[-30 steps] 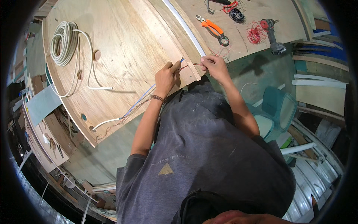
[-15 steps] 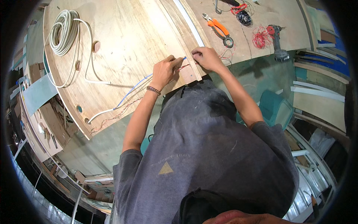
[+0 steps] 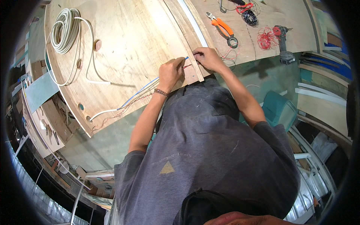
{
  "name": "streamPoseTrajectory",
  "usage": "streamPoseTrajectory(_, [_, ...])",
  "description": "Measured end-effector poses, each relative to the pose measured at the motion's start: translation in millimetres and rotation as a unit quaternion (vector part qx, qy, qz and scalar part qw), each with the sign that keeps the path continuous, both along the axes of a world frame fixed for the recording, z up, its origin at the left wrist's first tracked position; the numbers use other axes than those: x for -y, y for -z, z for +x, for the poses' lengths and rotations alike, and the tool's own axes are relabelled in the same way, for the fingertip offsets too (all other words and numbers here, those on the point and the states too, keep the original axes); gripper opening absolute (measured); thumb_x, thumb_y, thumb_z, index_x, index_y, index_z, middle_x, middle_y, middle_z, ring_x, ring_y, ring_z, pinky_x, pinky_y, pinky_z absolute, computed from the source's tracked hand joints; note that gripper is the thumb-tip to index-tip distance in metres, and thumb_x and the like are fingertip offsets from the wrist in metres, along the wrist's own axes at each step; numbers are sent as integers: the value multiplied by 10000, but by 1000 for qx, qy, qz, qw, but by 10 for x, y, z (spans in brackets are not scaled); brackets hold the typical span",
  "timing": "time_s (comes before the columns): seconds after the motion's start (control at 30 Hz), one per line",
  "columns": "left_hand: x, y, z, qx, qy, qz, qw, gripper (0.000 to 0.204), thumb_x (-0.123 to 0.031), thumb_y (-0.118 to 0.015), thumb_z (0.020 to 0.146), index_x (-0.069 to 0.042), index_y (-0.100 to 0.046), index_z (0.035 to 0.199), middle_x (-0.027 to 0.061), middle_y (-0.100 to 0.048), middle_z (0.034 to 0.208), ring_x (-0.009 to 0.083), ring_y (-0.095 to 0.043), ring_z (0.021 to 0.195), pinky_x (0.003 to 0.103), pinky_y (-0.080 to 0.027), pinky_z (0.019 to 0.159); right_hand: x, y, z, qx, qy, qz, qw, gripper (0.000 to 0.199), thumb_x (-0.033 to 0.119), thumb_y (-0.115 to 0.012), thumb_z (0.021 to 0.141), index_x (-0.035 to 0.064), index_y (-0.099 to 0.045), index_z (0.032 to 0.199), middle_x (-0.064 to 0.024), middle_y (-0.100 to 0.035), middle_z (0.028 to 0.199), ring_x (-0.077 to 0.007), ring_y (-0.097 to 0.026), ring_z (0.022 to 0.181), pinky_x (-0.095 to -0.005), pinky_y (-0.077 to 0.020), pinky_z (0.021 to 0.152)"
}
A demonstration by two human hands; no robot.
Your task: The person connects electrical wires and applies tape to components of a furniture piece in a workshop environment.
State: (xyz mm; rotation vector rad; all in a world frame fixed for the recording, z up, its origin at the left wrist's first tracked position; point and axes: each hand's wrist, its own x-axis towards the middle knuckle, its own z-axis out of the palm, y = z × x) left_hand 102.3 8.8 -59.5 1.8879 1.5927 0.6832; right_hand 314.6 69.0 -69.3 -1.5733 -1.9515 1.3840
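My left hand [image 3: 171, 73] is closed around a blue wire [image 3: 144, 89], whose tip shows above my fingers beside a narrow wooden strip [image 3: 188, 47]. That wire comes out of a white cable sheath [image 3: 103, 112] at the panel's lower left, with a yellowish wire alongside. A twisted reddish wire pair [image 3: 129, 105] trails below it, and red wire shows between my left hand and the strip. Across the strip, my right hand [image 3: 209, 59] has its fingers bent in against the wood; what they pinch is hidden.
A coil of white cable [image 3: 65, 32] rests on the large wooden panel [image 3: 123, 45]. To the right lie orange-handled cutting pliers [image 3: 224, 30], red wire [image 3: 266, 39], black wire [image 3: 250, 18] and a cordless drill [image 3: 282, 43]. A teal container [image 3: 277, 107] stands below the table's edge.
My left fingers have curled in more around the blue wire, and a yellowish wire now shows beside it. My right hand stays at the strip. The whole view has shifted slightly.
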Motion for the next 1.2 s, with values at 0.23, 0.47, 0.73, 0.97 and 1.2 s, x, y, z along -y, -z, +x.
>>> streamPoseTrajectory(0.23, [-45, -14, 253, -44, -31, -6, 999, 168, -145, -703, 877, -89, -662, 1030, 164, -609, 939, 372, -664, 720, 440, -535, 617, -28, -142, 1, 111, -87, 137, 980, 207, 208, -670, 889, 107, -739, 1056, -120, -691, 1008, -327, -679, 951, -438, -541, 783])
streamPoseTrajectory(0.47, [80, -198, 28, -52, -61, -6, 997, 177, -148, -707, 905, -102, -685, 1075, 136, -606, 949, 342, -659, 765, 417, -536, 662, -200, -60, 61, 131, -203, 250, 938, 77, 143, -634, 877, 112, -678, 933, -64, -599, 927, -265, -650, 960, -407, -552, 711])
streamPoseTrajectory(0.73, [357, -71, -397, -47, -43, 1, 998, 345, -55, -716, 806, -109, -703, 1147, 119, -653, 938, 310, -667, 817, 411, -539, 692, -382, -11, 51, 176, -335, 356, 854, 86, 98, -611, 821, 76, -619, 904, -39, -591, 952, -236, -617, 953, -378, -556, 690])
streamPoseTrajectory(0.97, [423, -113, -410, -87, 30, 16, 996, 514, -17, -676, 794, -168, -659, 1285, 88, -624, 910, 285, -652, 749, 389, -534, 640, -467, -64, 34, 176, -354, 338, 854, 74, 112, -623, 822, 77, -634, 886, -47, -600, 956, -245, -617, 983, -380, -561, 704])
streamPoseTrajectory(1.2, [407, -181, -351, -171, 87, -35, 981, 628, -21, -590, 847, -236, -550, 1436, 63, -578, 890, 247, -648, 728, 369, -532, 590, -476, -103, 28, 182, -358, 320, 858, 90, 98, -623, 825, 76, -642, 910, -52, -609, 985, -257, -615, 993, -386, -573, 718])
